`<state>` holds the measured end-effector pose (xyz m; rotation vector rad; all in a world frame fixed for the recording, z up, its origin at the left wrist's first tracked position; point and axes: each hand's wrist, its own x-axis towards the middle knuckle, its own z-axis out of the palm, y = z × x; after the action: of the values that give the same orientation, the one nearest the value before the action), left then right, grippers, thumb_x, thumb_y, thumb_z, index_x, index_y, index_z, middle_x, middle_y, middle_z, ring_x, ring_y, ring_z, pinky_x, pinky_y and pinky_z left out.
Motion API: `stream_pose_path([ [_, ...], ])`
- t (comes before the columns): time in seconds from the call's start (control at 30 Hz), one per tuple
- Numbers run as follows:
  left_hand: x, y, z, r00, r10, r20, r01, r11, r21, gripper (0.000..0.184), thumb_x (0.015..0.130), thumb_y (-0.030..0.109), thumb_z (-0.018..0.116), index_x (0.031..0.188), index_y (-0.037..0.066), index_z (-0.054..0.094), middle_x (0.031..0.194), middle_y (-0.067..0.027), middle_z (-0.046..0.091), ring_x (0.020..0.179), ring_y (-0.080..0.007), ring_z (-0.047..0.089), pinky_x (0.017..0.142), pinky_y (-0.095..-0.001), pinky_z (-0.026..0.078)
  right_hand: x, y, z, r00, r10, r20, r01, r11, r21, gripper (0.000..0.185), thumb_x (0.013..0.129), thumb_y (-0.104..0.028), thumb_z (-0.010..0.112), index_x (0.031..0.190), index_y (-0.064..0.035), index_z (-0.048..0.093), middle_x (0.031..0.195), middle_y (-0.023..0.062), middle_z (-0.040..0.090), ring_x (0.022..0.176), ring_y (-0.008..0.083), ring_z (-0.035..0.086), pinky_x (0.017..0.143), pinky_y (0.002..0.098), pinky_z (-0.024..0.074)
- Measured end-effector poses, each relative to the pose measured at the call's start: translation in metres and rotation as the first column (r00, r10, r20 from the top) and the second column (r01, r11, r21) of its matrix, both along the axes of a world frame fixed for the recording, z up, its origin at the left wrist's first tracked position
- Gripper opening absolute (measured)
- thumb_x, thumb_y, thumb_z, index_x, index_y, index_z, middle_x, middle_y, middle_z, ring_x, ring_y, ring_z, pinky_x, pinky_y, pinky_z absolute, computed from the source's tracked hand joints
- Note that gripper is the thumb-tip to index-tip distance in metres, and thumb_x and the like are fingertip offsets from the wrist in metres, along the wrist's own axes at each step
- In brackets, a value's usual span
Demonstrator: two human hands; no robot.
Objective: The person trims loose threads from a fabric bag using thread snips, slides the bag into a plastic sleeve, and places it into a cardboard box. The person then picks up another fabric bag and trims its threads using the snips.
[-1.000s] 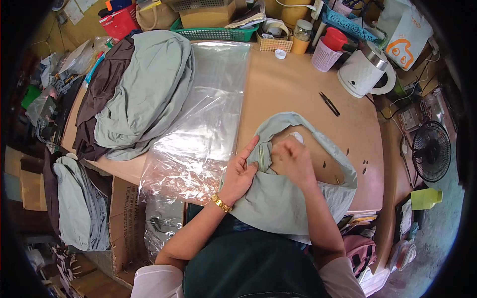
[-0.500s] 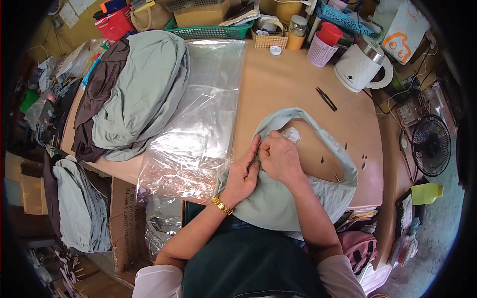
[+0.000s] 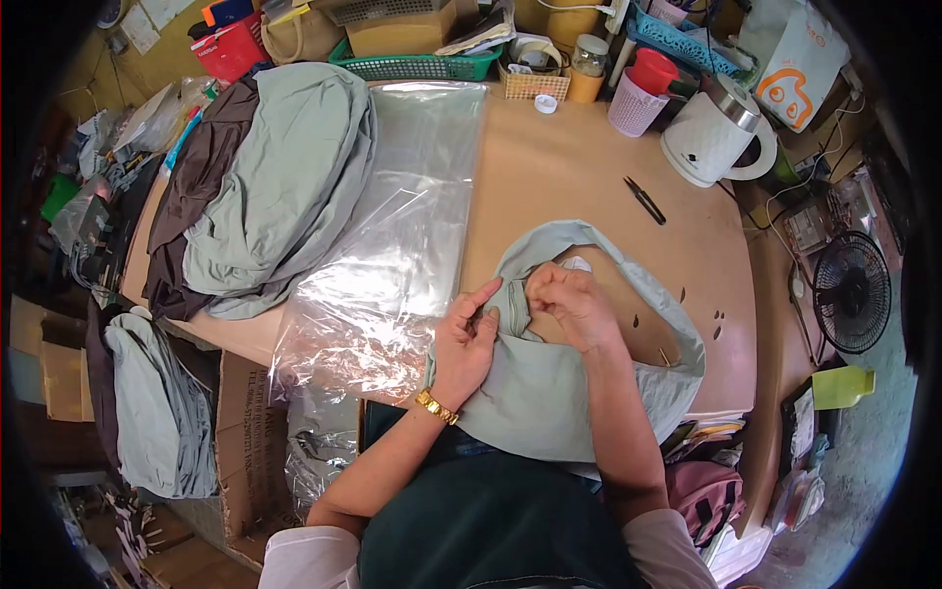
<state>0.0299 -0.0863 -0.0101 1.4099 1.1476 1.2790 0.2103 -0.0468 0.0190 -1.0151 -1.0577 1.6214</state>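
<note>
I have a pale green cloth shoulder bag (image 3: 540,398) at the near edge of the counter (image 3: 559,167), its body toward me and its strap (image 3: 659,294) looped outward over the top. My left hand (image 3: 466,344) holds the cloth beside a zip (image 3: 515,306), thumb down on the fabric and forefinger stretched out. My right hand (image 3: 577,304) is drawn in narrow, fingertips bunched just beside the zip; I cannot tell whether they pinch a thread, the cloth or nothing. A white thing (image 3: 581,263) peeks out behind it, too hidden to name.

As I judge it, this bag is partway through: strap and zip look sewn in place, and the handling is at the zip. The bag lies unfolded, outside the clear plastic sheets (image 3: 417,196) to my left. The thread snips (image 3: 645,200) rest on the counter, apart from both hands. Past the plastic lies a heap of pale green cloth (image 3: 285,177) with brown cloth (image 3: 201,177) beside it, and another pale green piece (image 3: 157,402) hangs near a cardboard box (image 3: 240,432); whether those are finished or waiting, I cannot tell.
</note>
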Motion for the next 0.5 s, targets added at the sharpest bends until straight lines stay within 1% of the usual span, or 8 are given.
stream_pose_path([
  [0.03,0.001,0.0,0.001,0.994,-0.001,0.114,0.011,0.996,-0.087,0.039,0.09,-0.002,0.055,0.129,0.006,0.059,0.085,0.0034,0.048,0.073,-0.0053,0.041,0.065,-0.0184,0.036,0.003,0.0,0.003,0.953,0.02,-0.301,-0.051,0.994,-0.095,0.009,0.08,-0.007,0.065,0.076,0.0009,0.063,0.077,0.0003,0.057,0.072,0.0109,0.055,0.069,0.0249,0.0441],
  [0.07,0.001,0.0,0.001,0.974,0.007,0.226,0.032,0.985,-0.171,0.037,0.091,-0.002,0.054,0.127,0.005,0.059,0.085,0.0045,0.048,0.073,-0.0045,0.041,0.066,-0.0178,0.036,0.004,-0.001,0.004,0.953,0.02,-0.302,-0.051,0.994,-0.096,0.009,0.08,-0.007,0.065,0.076,0.0009,0.063,0.077,0.0003,0.057,0.072,0.0109,0.055,0.069,0.0249,0.0441],
  [0.13,0.001,0.0,0.005,0.969,0.014,0.245,0.03,0.984,-0.178,0.037,0.092,-0.002,0.053,0.128,0.004,0.058,0.086,0.0042,0.051,0.075,-0.0034,0.043,0.067,-0.0172,0.037,0.004,-0.005,0.007,0.992,0.036,0.117,-0.039,0.999,0.018,0.009,0.081,-0.006,0.064,0.079,0.0027,0.065,0.077,0.0039,0.059,0.071,0.0139,0.058,0.067,0.0272,0.046],
  [0.17,0.002,0.001,0.006,0.964,0.023,0.266,0.028,0.982,-0.186,0.036,0.092,-0.003,0.052,0.128,0.003,0.058,0.088,0.0039,0.053,0.076,-0.0022,0.044,0.068,-0.0166,0.038,0.001,-0.008,0.01,0.993,0.036,0.116,-0.039,0.999,0.018,0.009,0.081,-0.006,0.064,0.079,0.0027,0.065,0.077,0.0039,0.059,0.071,0.0139,0.058,0.067,0.0272,0.046],
  [0.23,0.004,0.002,0.005,0.952,0.034,0.306,0.025,0.982,-0.186,0.037,0.092,-0.002,0.054,0.129,0.002,0.056,0.089,0.003,0.057,0.077,-0.0015,0.046,0.069,-0.0161,0.039,-0.013,-0.018,0.02,0.764,-0.204,0.612,-0.025,0.939,0.344,0.014,0.08,-0.006,0.07,0.087,0.0053,0.065,0.081,0.0062,0.06,0.069,0.0158,0.06,0.062,0.0293,0.0476],
  [0.33,0.005,0.002,0.01,0.923,0.038,0.383,0.046,0.977,-0.21,0.04,0.092,-0.002,0.057,0.132,0.0,0.053,0.093,0.0016,0.061,0.078,-0.0007,0.05,0.07,-0.0157,0.041,-0.019,-0.024,0.032,0.632,-0.309,0.711,-0.084,0.884,0.459,0.016,0.079,-0.007,0.073,0.087,0.0053,0.067,0.078,0.0087,0.061,0.065,0.018,0.06,0.058,0.0303,0.048],
  [0.4,0.004,0.002,0.012,0.908,0.035,0.418,0.072,0.969,-0.235,0.042,0.092,-0.001,0.058,0.133,0.0,0.051,0.095,0.0011,0.063,0.079,-0.0006,0.052,0.07,-0.0158,0.042,-0.023,-0.023,0.029,0.646,-0.316,0.695,-0.069,0.882,0.465,0.015,0.077,-0.006,0.074,0.085,0.0047,0.067,0.078,0.0094,0.06,0.063,0.0184,0.059,0.058,0.0303,0.0475],
  [0.5,0.002,0.002,0.008,0.946,0.022,0.324,0.054,0.973,-0.223,0.043,0.091,-0.001,0.061,0.133,0.001,0.051,0.091,0.002,0.062,0.075,-0.0007,0.051,0.07,-0.0158,0.041,-0.027,-0.022,0.021,0.655,-0.351,0.669,-0.027,0.874,0.485,0.012,0.076,-0.005,0.074,0.081,0.0039,0.067,0.077,0.0097,0.06,0.06,0.0188,0.058,0.056,0.0307,0.0465],
])
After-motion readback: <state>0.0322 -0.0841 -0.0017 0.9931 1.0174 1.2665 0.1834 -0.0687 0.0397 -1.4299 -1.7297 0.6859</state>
